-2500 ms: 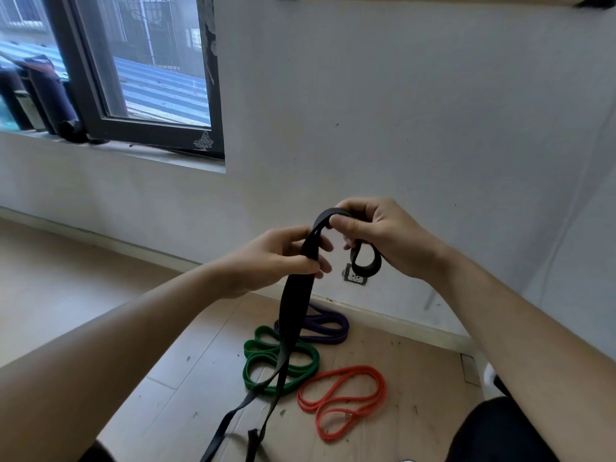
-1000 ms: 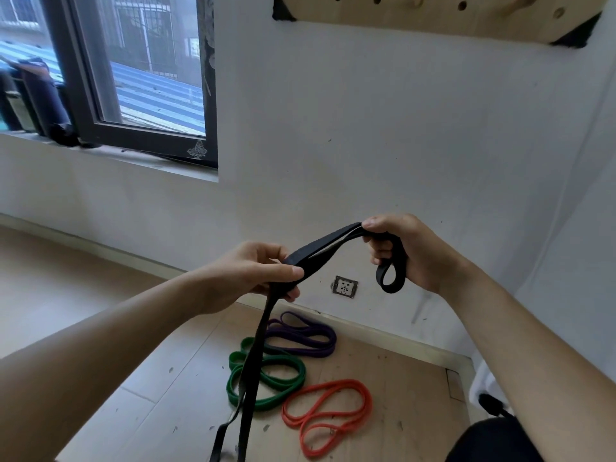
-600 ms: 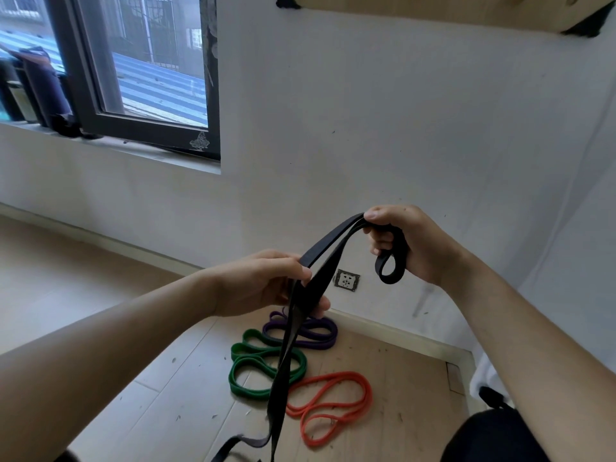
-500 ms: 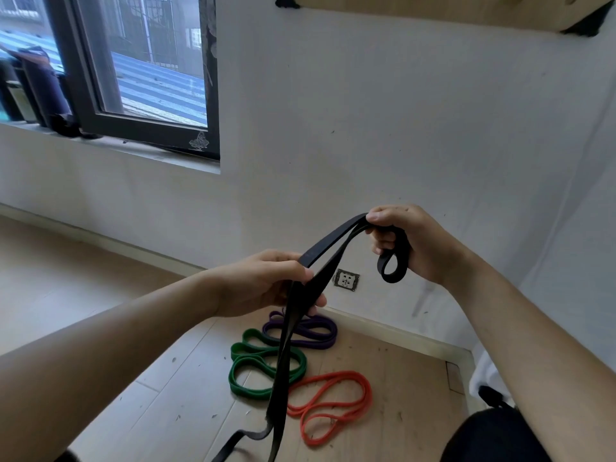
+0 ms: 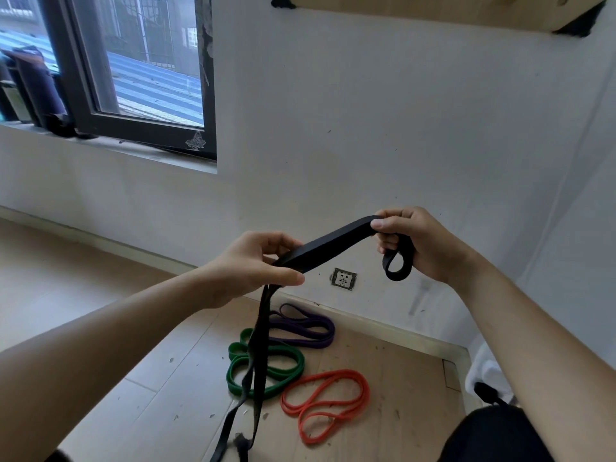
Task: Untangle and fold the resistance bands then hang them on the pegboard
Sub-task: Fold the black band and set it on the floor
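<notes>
A black resistance band [image 5: 330, 245] stretches flat between my two hands at chest height. My right hand [image 5: 420, 245] pinches its upper end, and a small folded loop hangs below the fingers. My left hand [image 5: 253, 265] grips the band lower down; from there its long doubled tail drops toward the floor and out of view. On the wooden floor lie a purple band [image 5: 310, 331], a green band [image 5: 286, 365] and an orange band [image 5: 333, 401], each loosely coiled. The wooden pegboard [image 5: 433, 10] shows only its lower edge at the top of the view.
A white wall with a power socket [image 5: 344, 279] faces me. A dark-framed window [image 5: 140, 71] is at the upper left, with dark objects on its sill. White cloth [image 5: 483, 368] lies at the right by the floor's corner.
My hands have drawn further apart, pulling the black band flat between them. My left hand has turned palm down over the band. The view has tilted slightly.
</notes>
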Tool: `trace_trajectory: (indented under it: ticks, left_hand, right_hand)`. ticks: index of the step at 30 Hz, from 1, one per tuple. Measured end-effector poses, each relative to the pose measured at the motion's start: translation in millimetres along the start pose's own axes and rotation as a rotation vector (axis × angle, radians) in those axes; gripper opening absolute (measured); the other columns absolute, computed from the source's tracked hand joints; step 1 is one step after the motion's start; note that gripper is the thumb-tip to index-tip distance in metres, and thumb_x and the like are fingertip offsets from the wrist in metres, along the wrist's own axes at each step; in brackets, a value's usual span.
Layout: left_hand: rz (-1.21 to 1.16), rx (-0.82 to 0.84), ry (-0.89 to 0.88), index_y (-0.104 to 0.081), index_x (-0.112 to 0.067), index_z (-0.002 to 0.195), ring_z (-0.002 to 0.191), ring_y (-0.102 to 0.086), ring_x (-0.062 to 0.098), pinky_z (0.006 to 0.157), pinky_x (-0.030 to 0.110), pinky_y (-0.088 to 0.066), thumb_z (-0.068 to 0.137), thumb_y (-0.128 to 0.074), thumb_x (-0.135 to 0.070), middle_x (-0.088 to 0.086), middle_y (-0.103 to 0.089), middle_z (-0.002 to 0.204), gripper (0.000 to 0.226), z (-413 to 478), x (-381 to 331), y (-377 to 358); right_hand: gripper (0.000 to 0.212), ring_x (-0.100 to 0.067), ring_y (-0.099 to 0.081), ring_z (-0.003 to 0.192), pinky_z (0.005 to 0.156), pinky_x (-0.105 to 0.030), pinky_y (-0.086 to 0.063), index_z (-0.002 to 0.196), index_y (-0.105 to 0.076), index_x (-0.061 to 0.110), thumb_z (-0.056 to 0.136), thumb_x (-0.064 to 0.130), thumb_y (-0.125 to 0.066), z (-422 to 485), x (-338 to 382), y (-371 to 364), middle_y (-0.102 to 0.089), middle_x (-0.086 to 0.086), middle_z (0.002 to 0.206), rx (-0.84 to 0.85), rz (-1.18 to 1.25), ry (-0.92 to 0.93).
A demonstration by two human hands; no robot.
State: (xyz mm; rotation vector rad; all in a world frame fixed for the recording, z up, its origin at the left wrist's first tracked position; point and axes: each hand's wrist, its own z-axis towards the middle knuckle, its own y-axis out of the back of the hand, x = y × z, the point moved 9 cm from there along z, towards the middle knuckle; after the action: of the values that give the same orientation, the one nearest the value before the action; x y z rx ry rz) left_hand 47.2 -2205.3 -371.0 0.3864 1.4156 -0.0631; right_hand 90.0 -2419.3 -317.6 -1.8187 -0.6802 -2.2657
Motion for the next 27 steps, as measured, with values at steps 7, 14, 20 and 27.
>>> trace_trajectory:
  ticks: [7, 14, 20, 27]
  left_hand:
    - [0.224, -0.109, -0.142, -0.067, -0.013, 0.113, 0.086, -0.071, 0.031, 0.079, 0.035, -0.059, 0.092, -0.069, -0.003, 0.015, -0.074, 0.096, 0.024, -4, -14, 17]
    - [-0.01, -0.19, -0.138, -0.069, -0.01, 0.108, 0.075, -0.067, 0.016, 0.074, 0.022, -0.056, 0.096, -0.062, -0.001, 0.007, -0.068, 0.087, 0.017, -4, -16, 29]
    - [-0.223, -0.198, -0.131, -0.072, -0.009, 0.108, 0.074, -0.065, 0.015, 0.074, 0.021, -0.055, 0.096, -0.06, -0.003, 0.0, -0.064, 0.08, 0.018, -2, -22, 29]
    - [-0.018, -0.091, -0.172, -0.073, -0.011, 0.112, 0.073, -0.063, 0.01, 0.075, 0.023, -0.055, 0.094, -0.065, -0.002, 0.0, -0.074, 0.087, 0.021, -1, -29, 5]
  right_hand:
    - [0.007, -0.016, -0.041, 0.06, 0.071, -0.031, -0.043, 0.083, -0.072, 0.01, 0.089, 0.012, -0.07, 2, 0, -5, -0.039, -0.007, 0.065, 0.015, -0.043, 0.025]
    - [0.018, -0.019, -0.051, 0.068, 0.081, -0.038, -0.047, 0.094, -0.07, 0.0, 0.094, 0.017, -0.065, 6, -10, -7, -0.052, -0.006, 0.067, 0.042, -0.069, 0.01]
    - [0.023, -0.032, -0.069, 0.107, 0.101, -0.046, -0.05, 0.111, -0.072, 0.009, 0.092, 0.021, -0.073, -5, -35, -41, -0.073, -0.018, 0.105, 0.335, -0.36, -0.163]
    - [0.027, -0.022, -0.071, 0.096, 0.088, -0.028, -0.054, 0.115, -0.068, 0.005, 0.089, 0.007, -0.075, 3, -6, -87, -0.073, -0.016, 0.102, 0.321, -0.197, 0.01]
